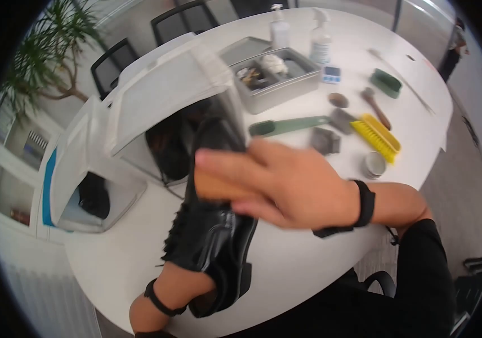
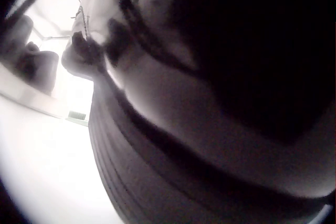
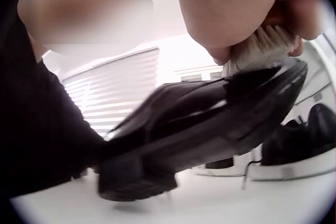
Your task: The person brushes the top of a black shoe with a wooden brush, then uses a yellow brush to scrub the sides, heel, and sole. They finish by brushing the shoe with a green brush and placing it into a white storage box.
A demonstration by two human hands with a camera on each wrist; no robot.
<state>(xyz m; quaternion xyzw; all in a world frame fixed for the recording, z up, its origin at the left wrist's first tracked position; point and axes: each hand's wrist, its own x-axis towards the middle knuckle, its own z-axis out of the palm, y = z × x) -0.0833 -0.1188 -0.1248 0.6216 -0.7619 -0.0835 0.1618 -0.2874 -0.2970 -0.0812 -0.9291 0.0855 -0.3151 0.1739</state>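
Observation:
A glossy black lace-up shoe (image 1: 210, 239) is held up over the white table, toe pointing away. My left hand (image 1: 187, 280) reaches in through its opening. Its fingers are hidden inside the shoe. My right hand (image 1: 297, 186) grips a brush with a tan wooden back (image 1: 213, 186), fingers laid along it and thumb at the near side. In the right wrist view, pale bristles (image 3: 262, 48) press on the upper near the toe, and the low heel (image 3: 134, 174) hangs just above the tabletop. The left wrist view is mostly dark and blurred.
White storage boxes (image 1: 165, 90) with dark shoes stand left. Behind are a grey compartment tray (image 1: 283, 93) and pump bottle (image 1: 279, 28). To the right lie a yellow brush (image 1: 377, 137), green long-handled brush (image 1: 289, 125), round tin (image 1: 374, 165), wooden-handled brush (image 1: 377, 107) and green brush (image 1: 386, 83).

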